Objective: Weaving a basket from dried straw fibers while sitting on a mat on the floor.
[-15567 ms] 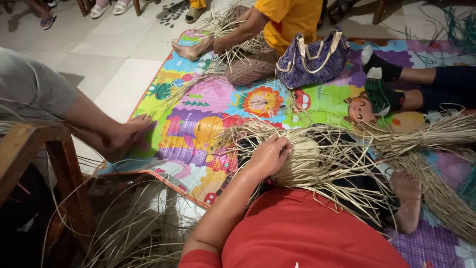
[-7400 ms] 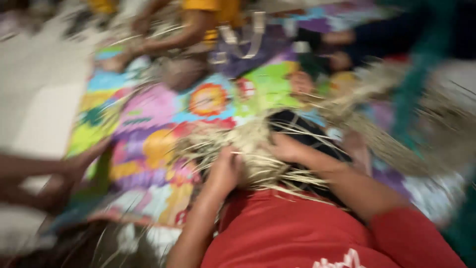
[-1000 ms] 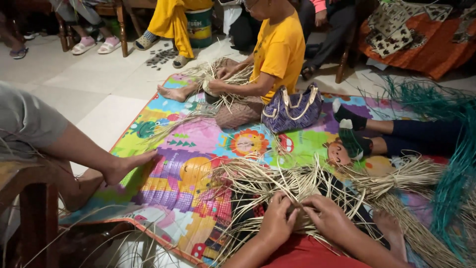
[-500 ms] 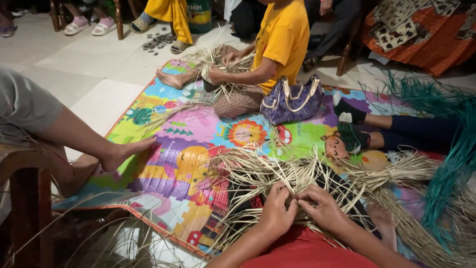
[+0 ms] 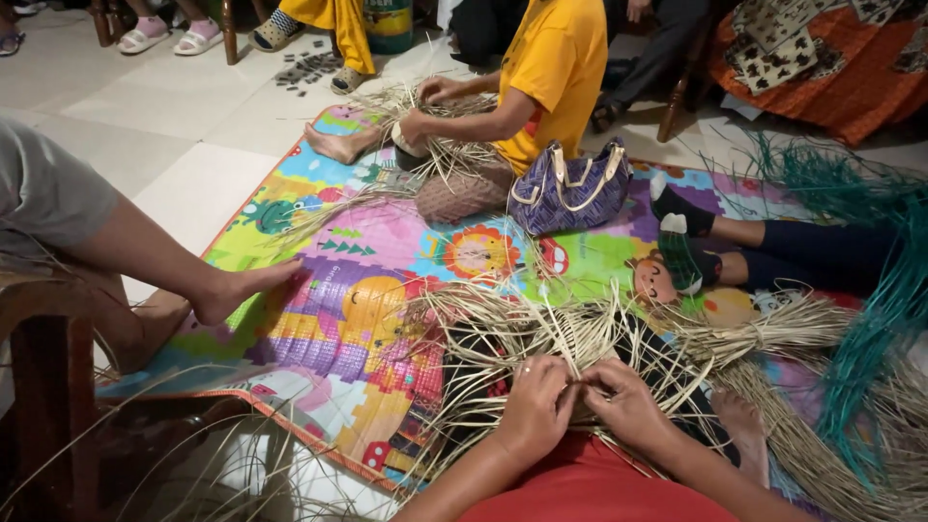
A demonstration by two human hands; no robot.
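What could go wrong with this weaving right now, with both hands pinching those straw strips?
1. Both the left hand and right hand pinch thin straw strips; one may snap or cut a finger.
2. Loose strands fan everywhere and could tangle.
3. A neighbour's bare foot rests near the fan and might snag it.

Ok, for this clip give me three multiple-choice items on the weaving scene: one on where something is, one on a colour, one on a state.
1. Where does the purple handbag stand?
A. on the bare tiles
B. on the colourful play mat, beside the person in the yellow shirt
C. on the wooden chair

2. What colour is the strand bundle at the right edge?
A. teal
B. red
C. white

3. How are the left hand and right hand?
A. apart and idle
B. one raised
C. together, fingertips pinching the straw strips

Answers: 1 B, the bag stands on the mat by that person's knee. 2 A, those strands are teal. 3 C, both hands meet over the pale strips.
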